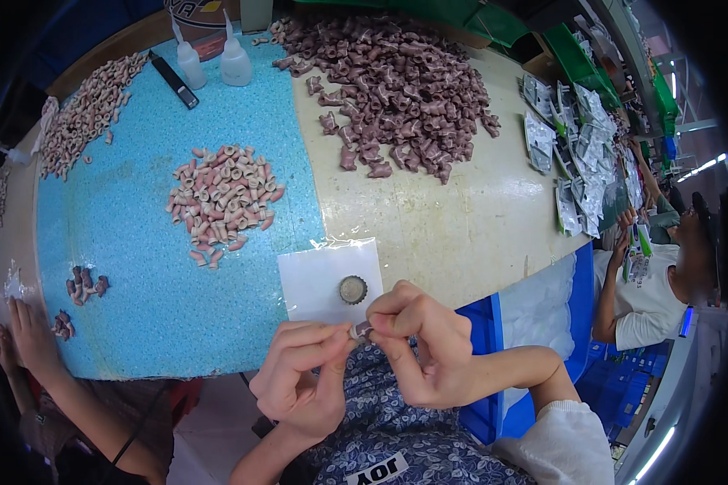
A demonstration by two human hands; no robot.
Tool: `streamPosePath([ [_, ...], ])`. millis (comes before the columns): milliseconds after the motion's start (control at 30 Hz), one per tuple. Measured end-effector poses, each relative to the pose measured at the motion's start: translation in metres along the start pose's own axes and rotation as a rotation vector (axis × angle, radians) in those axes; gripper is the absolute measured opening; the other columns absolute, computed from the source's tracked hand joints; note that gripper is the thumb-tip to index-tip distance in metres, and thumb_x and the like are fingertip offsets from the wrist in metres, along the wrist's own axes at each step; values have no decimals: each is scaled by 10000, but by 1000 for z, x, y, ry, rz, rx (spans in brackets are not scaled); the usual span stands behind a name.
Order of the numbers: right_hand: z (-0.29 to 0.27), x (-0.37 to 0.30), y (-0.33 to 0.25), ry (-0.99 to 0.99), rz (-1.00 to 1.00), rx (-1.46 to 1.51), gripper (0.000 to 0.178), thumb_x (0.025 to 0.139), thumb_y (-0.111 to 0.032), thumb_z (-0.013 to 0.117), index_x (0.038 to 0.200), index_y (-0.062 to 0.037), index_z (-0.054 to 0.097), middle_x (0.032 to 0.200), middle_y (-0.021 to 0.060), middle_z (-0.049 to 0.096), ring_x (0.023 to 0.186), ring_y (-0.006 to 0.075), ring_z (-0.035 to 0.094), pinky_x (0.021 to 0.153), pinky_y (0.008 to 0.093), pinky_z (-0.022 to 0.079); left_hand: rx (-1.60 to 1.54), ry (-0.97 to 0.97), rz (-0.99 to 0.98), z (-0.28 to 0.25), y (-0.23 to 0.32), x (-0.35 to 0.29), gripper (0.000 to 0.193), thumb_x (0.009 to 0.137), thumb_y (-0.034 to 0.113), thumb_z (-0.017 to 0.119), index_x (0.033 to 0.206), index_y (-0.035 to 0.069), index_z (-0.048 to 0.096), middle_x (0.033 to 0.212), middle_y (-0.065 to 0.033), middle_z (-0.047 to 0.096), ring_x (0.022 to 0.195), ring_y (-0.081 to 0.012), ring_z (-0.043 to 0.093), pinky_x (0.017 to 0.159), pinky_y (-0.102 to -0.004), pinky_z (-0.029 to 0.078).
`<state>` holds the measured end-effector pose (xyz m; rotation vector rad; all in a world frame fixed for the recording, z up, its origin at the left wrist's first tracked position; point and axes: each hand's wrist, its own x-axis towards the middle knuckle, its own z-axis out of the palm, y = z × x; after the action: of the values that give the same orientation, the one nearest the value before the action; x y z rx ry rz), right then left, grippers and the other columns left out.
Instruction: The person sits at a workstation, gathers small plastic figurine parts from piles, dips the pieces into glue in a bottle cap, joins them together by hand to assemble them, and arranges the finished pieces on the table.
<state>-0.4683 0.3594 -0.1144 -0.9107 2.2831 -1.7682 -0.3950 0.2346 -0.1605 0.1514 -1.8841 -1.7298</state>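
Note:
Over the table's near edge my two hands meet, both closed in a pinch. Between the fingertips of my left hand (303,376) is the pale end of a small moulded piece. My right hand (425,343) pinches a small purple-brown moulded piece (365,329) against it; the fingers cover most of both. Just beyond them a bottle cap (353,289) lies hollow side up on a white sheet (311,279). A pile of small pink, pale-ended hollow pieces (225,194) sits farther left. At the back is a big heap of purple-brown moulded pieces (404,89).
A blue mat (121,250) covers the table's left part. Two squeeze bottles (234,63) and a black tool (174,81) stand or lie at the back. Right are silver-grey packs (586,129) and a blue bin (489,364). A co-worker's hand (36,335) rests far left; another person (643,283) works right.

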Motion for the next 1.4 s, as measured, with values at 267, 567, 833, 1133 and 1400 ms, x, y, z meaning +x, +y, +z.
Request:
streamPosePath([
  [267,-5,7,6,-69,-140,-77,162,798,138,664,900,61,565,944,208,642,716,212,612,623,279,501,-35,60,-53,-11,-10,0,161,768,-114,741,876,-33,655,897,-157,693,781,-214,659,688,-287,526],
  [567,-54,82,85,-23,-311,-725,151,781,17,658,919,2,599,871,137,593,820,331,594,719,398,504,554,380,-149,-110,-22,26,83,861,-66,653,941,-51,641,918,-108,654,840,-155,593,811,-288,486],
  [833,-54,75,69,13,-240,-631,135,797,52,640,923,18,608,834,113,592,730,234,596,640,328,488,1287,436,198,-125,-19,53,157,815,-39,671,968,-7,681,932,-129,642,875,-285,615,763,-351,489],
  [1133,-41,14,31,-120,-2,-239,178,827,51,683,992,25,620,810,93,605,667,137,625,558,256,497,807,-17,3,-76,-24,65,252,781,-100,625,1010,0,654,978,-133,618,887,-308,631,759,-381,498],
  [1400,-25,4,46,-181,-125,-365,174,773,69,685,916,22,598,836,102,569,684,218,619,549,300,503,855,-58,54,-88,-30,73,134,814,-69,684,932,-7,667,929,-119,608,789,-222,616,661,-313,494],
])
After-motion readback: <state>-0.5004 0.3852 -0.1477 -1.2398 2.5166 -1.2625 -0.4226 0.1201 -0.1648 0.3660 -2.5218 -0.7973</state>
